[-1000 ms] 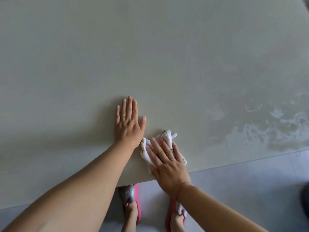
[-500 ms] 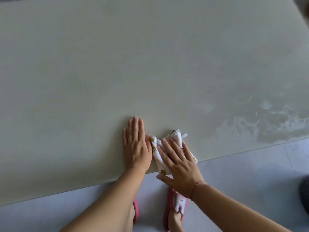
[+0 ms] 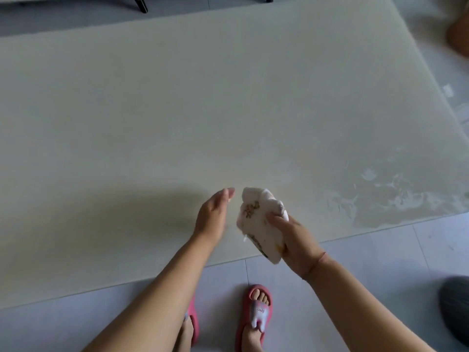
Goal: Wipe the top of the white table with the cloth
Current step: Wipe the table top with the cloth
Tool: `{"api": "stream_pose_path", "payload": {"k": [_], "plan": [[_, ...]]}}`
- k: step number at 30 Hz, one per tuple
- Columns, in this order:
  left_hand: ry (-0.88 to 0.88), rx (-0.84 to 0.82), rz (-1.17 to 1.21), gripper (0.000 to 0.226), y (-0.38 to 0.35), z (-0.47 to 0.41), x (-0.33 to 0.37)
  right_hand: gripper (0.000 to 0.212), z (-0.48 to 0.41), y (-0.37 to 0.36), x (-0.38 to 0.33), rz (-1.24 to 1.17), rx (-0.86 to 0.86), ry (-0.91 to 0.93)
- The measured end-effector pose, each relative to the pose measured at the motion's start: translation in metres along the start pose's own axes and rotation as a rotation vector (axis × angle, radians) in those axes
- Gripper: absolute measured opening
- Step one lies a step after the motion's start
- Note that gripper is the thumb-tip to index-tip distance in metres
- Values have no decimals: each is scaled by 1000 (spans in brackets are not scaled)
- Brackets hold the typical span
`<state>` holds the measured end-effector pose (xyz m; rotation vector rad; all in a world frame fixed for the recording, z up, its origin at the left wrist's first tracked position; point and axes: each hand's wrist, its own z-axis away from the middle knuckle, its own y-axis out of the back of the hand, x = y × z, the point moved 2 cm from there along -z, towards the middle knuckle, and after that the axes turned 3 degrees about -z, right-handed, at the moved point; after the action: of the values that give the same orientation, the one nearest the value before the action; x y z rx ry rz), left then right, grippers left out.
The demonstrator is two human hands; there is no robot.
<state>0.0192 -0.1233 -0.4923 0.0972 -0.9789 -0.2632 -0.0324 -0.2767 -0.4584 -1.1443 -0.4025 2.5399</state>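
The white table (image 3: pixel 177 110) fills most of the view, its near edge running across below my hands. My right hand (image 3: pixel 294 240) grips a crumpled white cloth (image 3: pixel 258 222) with small yellow prints, lifted off the tabletop near the front edge. My left hand (image 3: pixel 213 217) hovers just left of the cloth, fingers extended and holding nothing. Wet smears (image 3: pixel 380 196) mark the table's right front part.
Grey tiled floor (image 3: pixel 380 255) lies in front of the table. My feet in pink slippers (image 3: pixel 255 316) stand close to the edge. A dark object (image 3: pixel 456 308) sits at the right border, and dark furniture legs (image 3: pixel 140 5) stand beyond the far edge.
Both hands lifted off the table. My right hand went from pressing the cloth flat to gripping it in the air. The view pulled back, showing more table and floor.
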Motion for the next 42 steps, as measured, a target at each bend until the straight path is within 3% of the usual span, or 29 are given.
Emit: {"api": "stream_pose_path", "payload": {"k": [2,4,7,9,12,14,17,20,23,25,30,36,38,42], "plan": [[225,-167,249,52,-15,4,16,42,-1,10,-11,-139,19,-49],[363,-292,349,62,-22,5,24,53,-3,18,-18,-182,20,-66],[407,-363,347,47,-29,8,27,48,-3,26,-26,-140,-27,-117],[366,-278,216,27,-36,9,24,44,-3,38,-29,-24,101,-119],[215,-135,51,11,-54,12,18,33,-6,60,-27,324,456,-79],[127,-112,-85,12,-69,13,15,35,-9,72,-25,546,627,-24],[73,-40,-320,22,-85,7,8,26,-15,79,-16,678,775,85],[-50,211,-518,23,-79,-2,7,35,-18,74,-3,928,928,219],[-344,369,-770,28,-67,-16,9,56,-26,57,20,1230,743,185],[-435,356,-911,38,-59,-34,5,61,-39,51,37,1422,624,129],[-507,258,-1143,60,-44,-75,-16,68,-62,48,54,1591,686,159],[-515,278,-1193,63,-44,-83,-25,66,-44,77,57,1916,103,562],[-504,271,-1194,63,-44,-82,-23,65,-48,101,36,1935,146,537],[-481,266,-1199,63,-45,-81,-21,67,-60,115,14,1658,654,185]]}}
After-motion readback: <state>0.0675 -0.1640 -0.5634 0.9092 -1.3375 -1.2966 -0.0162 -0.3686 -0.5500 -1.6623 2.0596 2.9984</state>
